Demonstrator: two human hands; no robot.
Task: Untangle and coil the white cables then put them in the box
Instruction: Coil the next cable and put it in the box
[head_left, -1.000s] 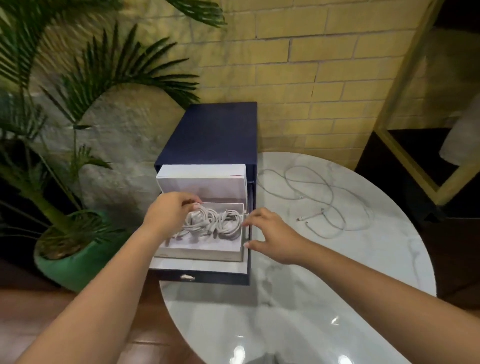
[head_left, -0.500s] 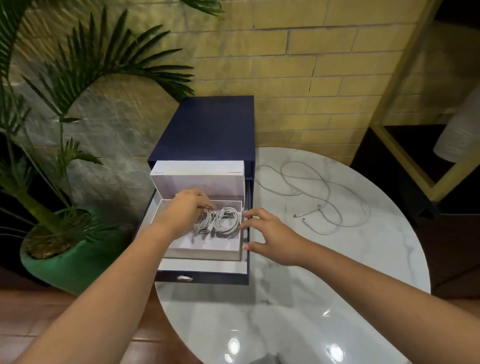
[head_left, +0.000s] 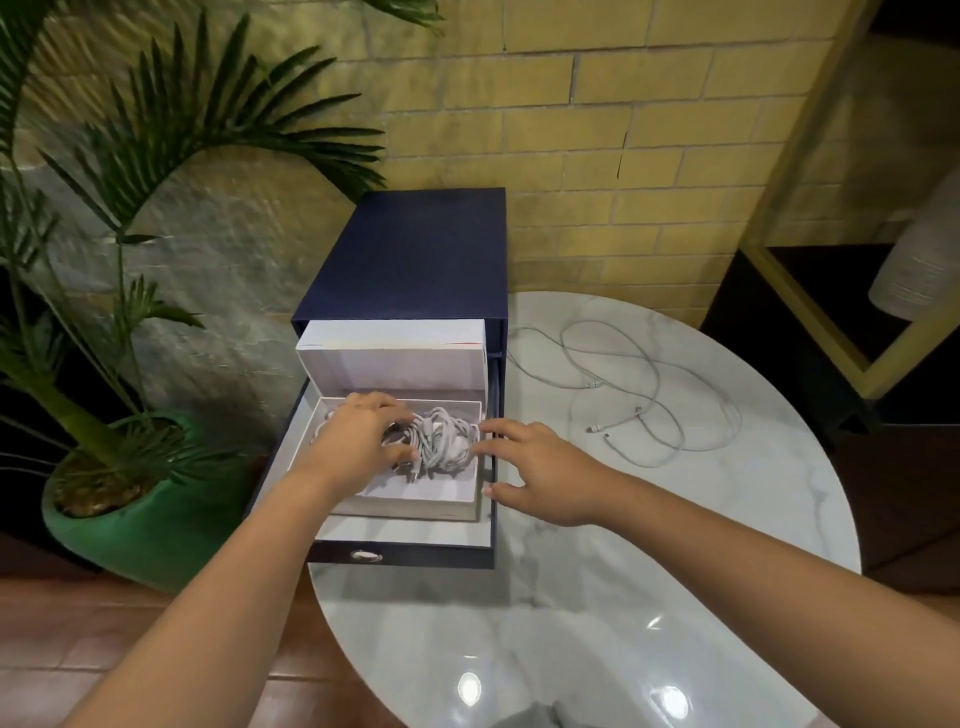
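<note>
Head cam: my left hand (head_left: 363, 441) flat on coiled cables (head_left: 441, 441), slid further right inside the white box (head_left: 415, 506); right hand (head_left: 540, 473) spread open at its right edge, bench (head_left: 571, 597) beside it bare.

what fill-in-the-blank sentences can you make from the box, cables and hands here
1. The white box sits in an open navy ____.
2. The left hand rests on the coiled cables, while the fingers of the right hand touch the box's ____ edge.
3. The plant pot on the floor is ____.

Missing words: drawer; right; green
</note>
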